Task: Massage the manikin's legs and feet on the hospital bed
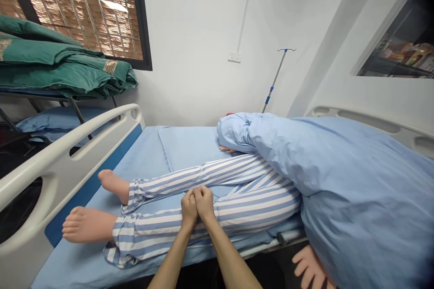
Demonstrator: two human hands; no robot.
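My left hand (189, 207) and my right hand (204, 201) are both closed, knuckles up and side by side, touching each other. They are over the inner edge of the near leg of the striped trousers (251, 207), around the knee. Their fingers curl under, so whatever they hold, if anything, is hidden. The blue-and-white trousers are on a manikin lying on the bed, its near bare foot (90, 225) and far bare foot (115, 184) at the left. A light blue quilt (325, 158) covers its upper body.
A white footboard (129, 113) rises at the left of the bed, over a blue sheet (190, 137). A manikin hand (310, 264) hangs below the quilt at the near side. An IV pole (276, 79) stands behind. Green folded bedding (68, 63) lies at the far left.
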